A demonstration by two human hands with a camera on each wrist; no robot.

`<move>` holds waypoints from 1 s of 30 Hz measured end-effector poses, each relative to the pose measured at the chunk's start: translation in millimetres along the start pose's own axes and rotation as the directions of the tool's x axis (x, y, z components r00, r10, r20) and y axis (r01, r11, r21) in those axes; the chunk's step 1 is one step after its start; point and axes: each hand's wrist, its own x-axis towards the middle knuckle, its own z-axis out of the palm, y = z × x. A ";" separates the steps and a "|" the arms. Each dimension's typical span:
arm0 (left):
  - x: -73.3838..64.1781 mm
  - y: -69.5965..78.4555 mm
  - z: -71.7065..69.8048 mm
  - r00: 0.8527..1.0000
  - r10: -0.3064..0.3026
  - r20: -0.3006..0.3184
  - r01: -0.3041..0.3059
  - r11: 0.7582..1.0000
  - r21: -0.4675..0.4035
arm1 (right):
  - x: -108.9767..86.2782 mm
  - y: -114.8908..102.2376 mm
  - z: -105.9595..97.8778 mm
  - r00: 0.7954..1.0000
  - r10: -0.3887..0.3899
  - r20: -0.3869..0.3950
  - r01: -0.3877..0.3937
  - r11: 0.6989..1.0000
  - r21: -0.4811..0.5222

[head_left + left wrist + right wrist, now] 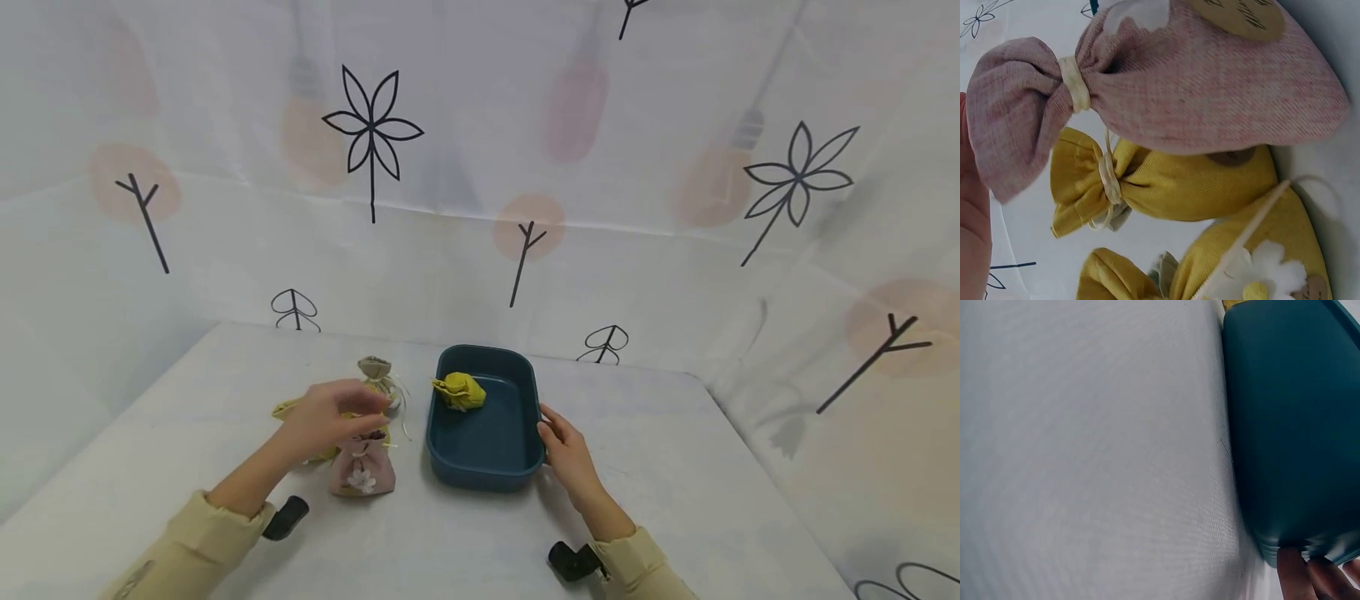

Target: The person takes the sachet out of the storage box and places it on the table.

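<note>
My left hand [330,421] hovers over a group of small drawstring pouches, fingers bent and apart, nothing held. Nearest to it stands a pink pouch [363,471] with a white flower; in the left wrist view the gathered top of the pink pouch [1210,94] is beside the hand's edge. Behind are a yellow pouch [1197,184] and another yellow pouch [1310,231] with a flower, partly hidden by the hand in the head view. My right hand [572,458] touches the right outer wall of a dark teal box [483,479], its fingertips [1291,559] against it. Inside lies a yellow pouch [461,390].
A grey-beige pouch [375,368] with white cords stands behind the left hand. The white-covered table [465,550] meets a printed cloth backdrop [450,275] at the back. Black wrist mounts [285,518] hang under both sleeves.
</note>
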 end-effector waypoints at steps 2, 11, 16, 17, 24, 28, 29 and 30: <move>2.4 1.3 1.9 1.000 0.000 0.004 0.000 1.000 -0.014 | 0.5 -0.1 0.0 1.000 0.000 0.003 0.000 1.000 -0.001; 17.4 13.3 9.5 0.999 0.044 -0.002 -0.044 0.999 -0.002 | 1.1 -0.4 -0.1 1.000 0.011 0.002 -0.011 1.000 -0.009; 28.2 21.4 12.2 0.999 0.046 -0.019 -0.046 0.999 0.020 | -0.4 -1.3 0.6 1.000 0.006 0.009 -0.006 1.000 -0.008; 30.4 21.9 13.4 0.999 0.040 -0.018 -0.040 0.999 0.021 | -0.5 -1.3 0.8 1.000 0.005 0.011 -0.004 1.000 -0.009; 43.4 24.5 20.3 0.999 0.031 -0.008 -0.031 0.999 0.025 | 0.2 -1.7 1.9 1.000 0.018 0.004 -0.017 1.000 -0.017; 52.1 25.1 24.1 0.998 0.056 -0.010 -0.055 0.998 0.031 | 0.4 -1.1 1.2 1.000 0.013 0.005 -0.013 1.000 -0.012; 54.5 25.3 25.2 0.998 0.063 -0.013 -0.063 0.997 0.032 | 0.5 -1.0 1.0 1.000 0.012 0.005 -0.012 1.000 -0.011; 57.0 25.7 26.3 0.997 0.070 -0.015 -0.070 0.997 0.030 | 0.7 -0.6 0.9 1.000 0.011 0.005 -0.011 1.000 -0.010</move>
